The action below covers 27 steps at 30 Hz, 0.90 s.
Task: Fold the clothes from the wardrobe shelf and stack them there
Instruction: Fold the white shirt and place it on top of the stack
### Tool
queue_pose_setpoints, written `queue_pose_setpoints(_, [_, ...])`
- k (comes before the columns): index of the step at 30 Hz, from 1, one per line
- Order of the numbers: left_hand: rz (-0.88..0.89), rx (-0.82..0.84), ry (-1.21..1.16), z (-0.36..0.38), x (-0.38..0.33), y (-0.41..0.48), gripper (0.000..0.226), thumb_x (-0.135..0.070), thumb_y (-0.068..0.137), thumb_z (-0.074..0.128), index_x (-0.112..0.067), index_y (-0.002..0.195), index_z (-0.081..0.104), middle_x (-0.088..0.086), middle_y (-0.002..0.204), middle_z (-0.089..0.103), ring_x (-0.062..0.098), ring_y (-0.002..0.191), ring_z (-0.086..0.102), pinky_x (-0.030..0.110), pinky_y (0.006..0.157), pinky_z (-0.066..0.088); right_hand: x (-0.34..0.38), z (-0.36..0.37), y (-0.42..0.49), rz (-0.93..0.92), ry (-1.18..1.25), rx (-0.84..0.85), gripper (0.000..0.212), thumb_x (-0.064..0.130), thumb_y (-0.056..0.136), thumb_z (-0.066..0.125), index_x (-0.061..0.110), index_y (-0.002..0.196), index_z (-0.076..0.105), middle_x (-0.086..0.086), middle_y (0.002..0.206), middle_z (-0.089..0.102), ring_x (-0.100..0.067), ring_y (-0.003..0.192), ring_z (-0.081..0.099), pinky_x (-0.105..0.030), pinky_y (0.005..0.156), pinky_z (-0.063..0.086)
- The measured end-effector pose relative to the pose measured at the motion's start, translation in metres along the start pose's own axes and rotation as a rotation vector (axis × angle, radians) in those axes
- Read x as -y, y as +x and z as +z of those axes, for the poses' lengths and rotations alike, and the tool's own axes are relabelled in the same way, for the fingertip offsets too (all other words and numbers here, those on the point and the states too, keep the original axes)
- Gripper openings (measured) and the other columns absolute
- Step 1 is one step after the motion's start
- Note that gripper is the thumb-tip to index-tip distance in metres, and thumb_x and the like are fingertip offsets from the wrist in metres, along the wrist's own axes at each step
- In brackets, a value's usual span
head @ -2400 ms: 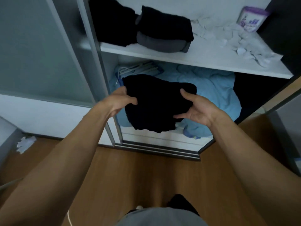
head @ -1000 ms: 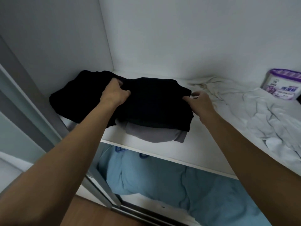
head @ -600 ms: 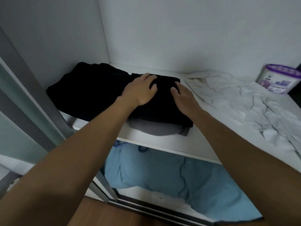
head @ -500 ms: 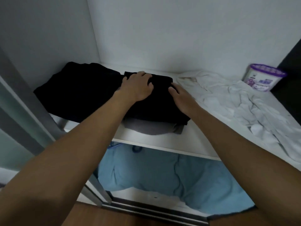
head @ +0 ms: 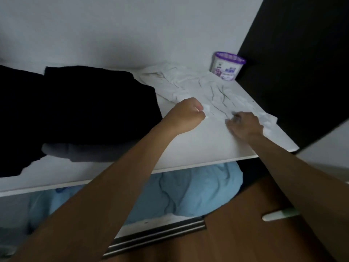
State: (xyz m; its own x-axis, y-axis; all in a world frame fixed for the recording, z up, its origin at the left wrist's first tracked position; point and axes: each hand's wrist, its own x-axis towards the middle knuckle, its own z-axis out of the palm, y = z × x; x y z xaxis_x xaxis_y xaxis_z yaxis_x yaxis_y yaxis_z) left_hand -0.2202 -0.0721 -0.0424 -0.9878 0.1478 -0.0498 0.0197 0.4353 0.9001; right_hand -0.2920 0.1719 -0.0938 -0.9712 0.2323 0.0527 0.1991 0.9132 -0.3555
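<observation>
Both hands are off the black stack (head: 85,103) and now sit to its right, on the crumpled white garment (head: 198,86). The left hand (head: 186,115) pinches its near edge; the right hand (head: 245,125) curls round a fold. The garment lies on the shelf (head: 198,144) by a purple tub (head: 227,66), likely next for folding.

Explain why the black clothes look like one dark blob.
Head view: dim light swallows every fold in the black clothes, though the white garment shows creases; the right hand is smeared by motion blur, the left hand sharper.
</observation>
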Motion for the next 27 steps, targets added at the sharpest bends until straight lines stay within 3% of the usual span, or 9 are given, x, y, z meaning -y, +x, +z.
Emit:
queue_pose_setpoints(4, [-0.322,0.170,-0.343,0.034,0.003,0.011,0.020,-0.022,0.095,0.059,-0.008,0.109,0.060,0.013,0.099,0.075,0.023,0.080,0.071,0.034,0.073,0.061,-0.008,0.000,-0.002,-0.082,-0.014,-0.110,0.024,0.029,0.091,0.055,0.023,0.111,0.068,-0.006,0.117,0.063,-0.030,0.116,0.055,-0.049,0.099,0.041])
queue_pose_setpoints(6, [-0.430,0.226,-0.458,0.042,0.006,0.011,0.039,-0.033,0.097,0.061,-0.002,0.120,0.053,0.016,0.103,0.073,0.025,0.085,0.072,0.035,0.070,0.063,-0.006,-0.006,-0.016,-0.131,0.175,-0.066,0.022,0.023,0.093,0.056,0.021,0.111,0.068,-0.004,0.119,0.065,-0.027,0.115,0.057,-0.047,0.103,0.042])
queue_pose_setpoints(9, [-0.491,0.256,-0.703,0.049,0.008,0.016,0.054,-0.045,0.094,0.063,-0.005,0.126,0.047,0.018,0.107,0.069,0.031,0.095,0.070,0.041,0.073,0.060,-0.008,-0.020,-0.064,-0.422,0.362,0.084,0.014,0.008,0.095,0.058,0.011,0.106,0.066,-0.004,0.119,0.064,-0.024,0.111,0.059,-0.032,0.100,0.043])
queue_pose_setpoints(12, [-0.438,0.173,-0.942,0.061,-0.006,0.015,0.048,-0.042,0.098,0.058,-0.007,0.131,0.057,0.015,0.121,0.067,0.032,0.111,0.064,0.042,0.087,0.053,-0.023,-0.030,-0.129,-0.716,0.345,0.292,0.009,0.000,0.093,0.060,0.005,0.098,0.066,0.004,0.106,0.062,-0.009,0.096,0.060,-0.012,0.083,0.041])
queue_pose_setpoints(15, [-0.475,-0.098,-0.973,0.084,-0.018,0.004,0.024,-0.017,0.102,0.052,0.001,0.114,0.064,0.016,0.112,0.062,0.028,0.107,0.059,0.035,0.095,0.046,-0.041,-0.041,-0.168,-0.858,0.254,0.529,0.006,0.009,0.095,0.062,0.010,0.099,0.067,0.008,0.103,0.061,-0.007,0.094,0.059,-0.020,0.081,0.045])
queue_pose_setpoints(19, [-0.403,-0.150,-0.455,0.117,-0.027,-0.035,0.028,-0.006,0.104,0.045,-0.009,0.079,0.056,0.016,0.096,0.060,0.026,0.101,0.058,0.024,0.080,0.046,-0.087,-0.059,-0.178,-0.580,0.432,0.500,0.021,0.022,0.095,0.065,0.002,0.093,0.073,-0.003,0.097,0.072,-0.004,0.090,0.066,-0.026,0.085,0.052])
queue_pose_setpoints(22, [-0.409,-0.264,-0.520,0.148,-0.029,-0.071,0.006,0.000,0.095,0.054,-0.003,0.093,0.060,0.008,0.080,0.056,0.020,0.073,0.056,0.021,0.054,0.047,-0.130,-0.067,-0.164,-0.046,0.810,0.266,0.038,0.043,0.090,0.067,0.006,0.087,0.073,0.002,0.089,0.075,-0.006,0.089,0.069,-0.034,0.089,0.052])
queue_pose_setpoints(24, [-0.429,-0.276,-0.596,0.171,-0.027,-0.099,0.018,0.004,0.092,0.056,0.001,0.109,0.056,0.013,0.084,0.060,0.023,0.074,0.058,0.025,0.060,0.051,-0.152,-0.068,-0.156,0.205,1.049,0.408,0.046,0.065,0.081,0.065,0.023,0.098,0.074,0.001,0.102,0.075,-0.019,0.099,0.070,-0.043,0.094,0.054])
queue_pose_setpoints(27, [-0.423,-0.234,-0.638,0.206,-0.021,-0.148,0.031,0.009,0.092,0.055,0.004,0.123,0.053,0.024,0.117,0.065,0.037,0.108,0.064,0.046,0.097,0.054,-0.168,-0.062,-0.160,0.252,1.451,0.828,0.043,0.060,0.083,0.065,0.026,0.105,0.079,-0.004,0.115,0.074,-0.025,0.105,0.071,-0.037,0.076,0.061])
